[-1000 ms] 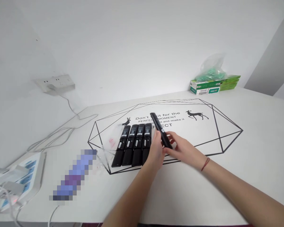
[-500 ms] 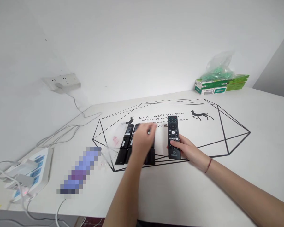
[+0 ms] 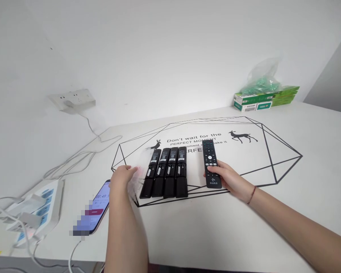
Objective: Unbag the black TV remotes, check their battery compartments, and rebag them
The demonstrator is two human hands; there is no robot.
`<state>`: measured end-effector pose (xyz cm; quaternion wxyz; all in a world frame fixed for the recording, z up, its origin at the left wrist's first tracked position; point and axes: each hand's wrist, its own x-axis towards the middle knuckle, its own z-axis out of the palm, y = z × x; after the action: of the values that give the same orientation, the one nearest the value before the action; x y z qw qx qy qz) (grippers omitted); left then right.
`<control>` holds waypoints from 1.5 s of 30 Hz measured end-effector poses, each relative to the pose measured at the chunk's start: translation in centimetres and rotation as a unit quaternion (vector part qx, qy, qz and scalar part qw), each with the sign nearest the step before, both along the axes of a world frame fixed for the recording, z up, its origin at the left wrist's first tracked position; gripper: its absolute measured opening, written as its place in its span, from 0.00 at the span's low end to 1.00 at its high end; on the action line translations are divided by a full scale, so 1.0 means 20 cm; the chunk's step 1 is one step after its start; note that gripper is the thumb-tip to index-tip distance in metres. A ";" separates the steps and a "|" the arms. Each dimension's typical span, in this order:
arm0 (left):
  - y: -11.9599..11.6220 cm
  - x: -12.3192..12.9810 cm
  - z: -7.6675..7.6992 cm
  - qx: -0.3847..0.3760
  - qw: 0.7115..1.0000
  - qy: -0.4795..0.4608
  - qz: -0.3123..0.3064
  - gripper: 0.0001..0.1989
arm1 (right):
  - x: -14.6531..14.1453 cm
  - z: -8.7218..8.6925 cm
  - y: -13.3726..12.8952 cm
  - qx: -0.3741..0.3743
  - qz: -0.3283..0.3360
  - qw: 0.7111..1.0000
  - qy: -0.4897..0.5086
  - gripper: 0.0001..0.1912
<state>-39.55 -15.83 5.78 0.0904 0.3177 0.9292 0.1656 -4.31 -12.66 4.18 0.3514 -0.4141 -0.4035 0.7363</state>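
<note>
A black remote control [image 3: 210,167] is upright in my right hand [image 3: 226,176], its button side facing me and my thumb on its lower buttons. My left hand [image 3: 123,177] reaches over the left edge of a clear plastic bag [image 3: 138,184] with a pinkish print. Its thumb and a finger point to the right, slightly apart, and I see nothing held in them. Between my hands several black remote controls [image 3: 170,170] lie face down in a row. Their battery compartments are uncovered, with white labels inside, and a black cover lies at the lower end of each.
A phone [image 3: 95,208] with a lit screen, partly pixelated, lies left of my left forearm, a cable at its lower end. Farther left is a white power strip [image 3: 49,204] with plugs and cords. Green-and-white boxes [image 3: 252,102] under a plastic bag [image 3: 263,77] stand back right.
My left hand has moved left from above the row of remotes to the clear bag, uncovering the row. My right hand still holds its remote, now tilted slightly differently.
</note>
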 end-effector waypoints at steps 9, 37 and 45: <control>-0.02 0.09 0.08 0.181 0.983 0.012 0.026 0.18 | 0.00 0.02 0.00 0.004 -0.015 1.000 0.000 0.07; 0.24 0.79 0.07 0.549 0.553 -0.624 -0.060 0.26 | 0.01 -0.03 -0.01 0.176 0.101 0.976 -0.082 0.04; 0.25 0.78 0.05 0.577 0.516 -0.631 -0.054 0.32 | 0.02 -0.04 -0.04 0.287 0.147 0.933 -0.158 0.03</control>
<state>-24.01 -10.93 6.69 0.4586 0.1614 0.3101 0.8170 -3.96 -13.39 3.37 0.2748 -0.3432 -0.7043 0.5574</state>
